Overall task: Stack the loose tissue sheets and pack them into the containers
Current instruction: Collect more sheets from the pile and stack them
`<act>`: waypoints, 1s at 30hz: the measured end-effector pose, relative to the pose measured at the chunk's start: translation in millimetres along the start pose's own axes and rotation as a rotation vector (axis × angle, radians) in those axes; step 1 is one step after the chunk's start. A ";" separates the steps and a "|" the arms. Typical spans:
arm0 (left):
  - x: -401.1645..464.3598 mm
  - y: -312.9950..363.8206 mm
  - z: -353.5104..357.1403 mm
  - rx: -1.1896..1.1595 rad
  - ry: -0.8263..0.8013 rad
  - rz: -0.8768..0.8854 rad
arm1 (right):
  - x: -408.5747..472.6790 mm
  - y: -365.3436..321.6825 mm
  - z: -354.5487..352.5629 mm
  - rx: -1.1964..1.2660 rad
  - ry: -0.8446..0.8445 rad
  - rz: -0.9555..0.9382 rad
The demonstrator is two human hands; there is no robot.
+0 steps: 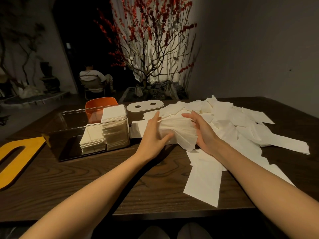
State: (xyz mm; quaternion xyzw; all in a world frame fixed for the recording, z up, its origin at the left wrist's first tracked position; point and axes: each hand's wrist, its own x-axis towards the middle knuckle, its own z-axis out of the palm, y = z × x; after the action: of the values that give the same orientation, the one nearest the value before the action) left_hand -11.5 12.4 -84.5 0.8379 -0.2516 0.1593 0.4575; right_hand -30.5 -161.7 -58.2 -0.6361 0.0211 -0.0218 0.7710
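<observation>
A: Where the dark wood table runs right, loose tissue sheets lie heaped.
B: Clear container, left of centre: two tissue stacks at its right end.
A: Between both hands, a fanned tissue stack.
B: Left hand cups one side, fingers curled; right hand presses opposite, fingers loosely spread.

The dim room held a dark, wood-grained table before grey plaster walls, where a bare-branched tree with red blossoms stood lit against a pale panel, and a seated person faced a black doorway.
</observation>
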 end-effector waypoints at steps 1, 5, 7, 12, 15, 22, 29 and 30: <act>1.0 2.0 0.9 -0.084 -0.020 -0.062 | -0.8 0.2 0.3 0.003 -0.019 0.003; 6.0 5.0 1.8 -0.230 -0.053 -0.211 | -0.2 -0.8 0.9 0.028 -0.030 -0.001; 7.7 2.7 0.5 -0.242 -0.024 -0.242 | 5.5 0.8 -2.9 -0.136 0.073 -0.076; 7.8 -0.3 -1.5 -0.232 -0.013 -0.253 | 12.1 5.2 -16.1 -0.602 0.228 -0.384; 7.3 0.8 -1.6 -0.244 -0.025 -0.269 | 9.7 0.2 -18.1 -0.742 0.213 -0.438; 6.2 1.3 -7.0 -0.325 -0.088 -0.275 | 5.6 -8.7 -22.7 -0.685 0.098 -0.432; 5.7 0.2 -5.8 -0.307 -0.090 -0.216 | 9.9 -4.1 -20.0 -0.701 0.129 -0.459; 5.7 0.9 -5.4 -0.305 -0.085 -0.216 | 11.6 -4.2 -19.7 -0.704 0.173 -0.492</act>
State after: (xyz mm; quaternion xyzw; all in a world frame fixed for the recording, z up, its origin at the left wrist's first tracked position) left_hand -7.5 15.1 -78.2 0.7871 -0.2004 0.0336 0.5824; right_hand -20.2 -182.5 -57.9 -0.8420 -0.0604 -0.2494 0.4745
